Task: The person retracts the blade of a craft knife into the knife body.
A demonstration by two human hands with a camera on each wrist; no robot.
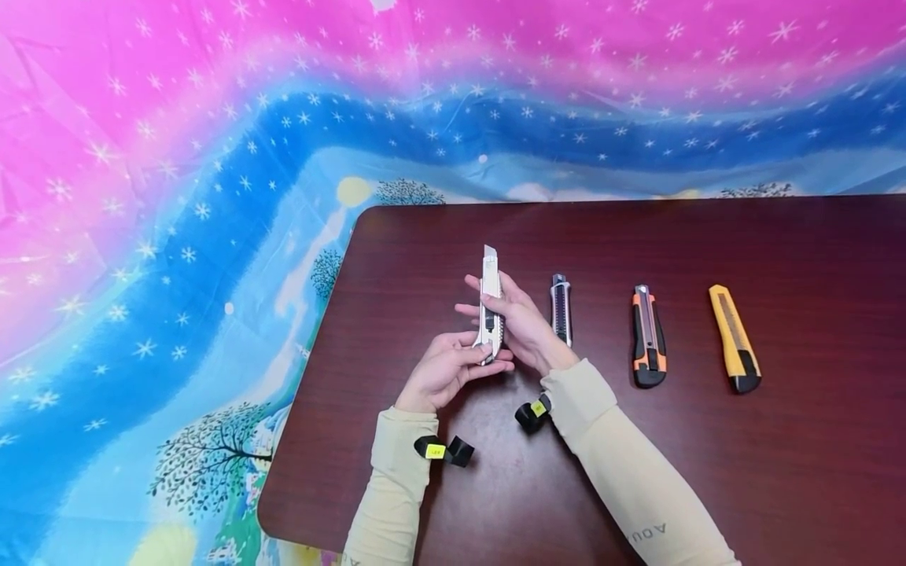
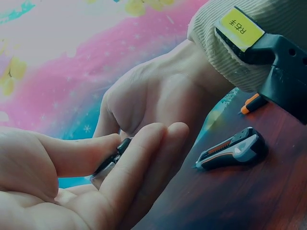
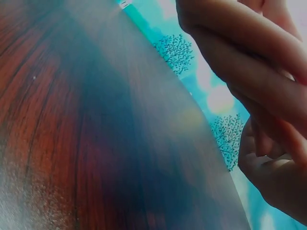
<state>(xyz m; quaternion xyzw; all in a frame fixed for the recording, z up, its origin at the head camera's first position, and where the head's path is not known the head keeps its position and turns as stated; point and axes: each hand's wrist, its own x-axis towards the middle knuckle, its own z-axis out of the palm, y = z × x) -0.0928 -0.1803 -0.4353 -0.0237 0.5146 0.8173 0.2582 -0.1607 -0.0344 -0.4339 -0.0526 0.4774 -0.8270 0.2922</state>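
Observation:
A silver utility knife (image 1: 490, 287) is held upright above the table, a slanted blade tip showing at its top and a black slider lower down. My left hand (image 1: 442, 369) pinches its bottom end between thumb and fingers. Higher up, my right hand (image 1: 527, 322) grips the body, thumb across the front and other fingers behind. In the left wrist view, the knife's dark end (image 2: 112, 160) shows between the left thumb and fingers (image 2: 139, 167). Fingers (image 3: 259, 62) fill the right side of the right wrist view, where the knife cannot be made out.
On the brown table (image 1: 814, 472) lie a grey-and-black utility knife (image 1: 561, 306), partly behind the right hand, an orange-and-black one (image 1: 648, 338) and a yellow one (image 1: 734, 338). A patterned cloth (image 1: 212, 157) hangs behind and left of the table. Black wrist cameras stick out from both sleeves.

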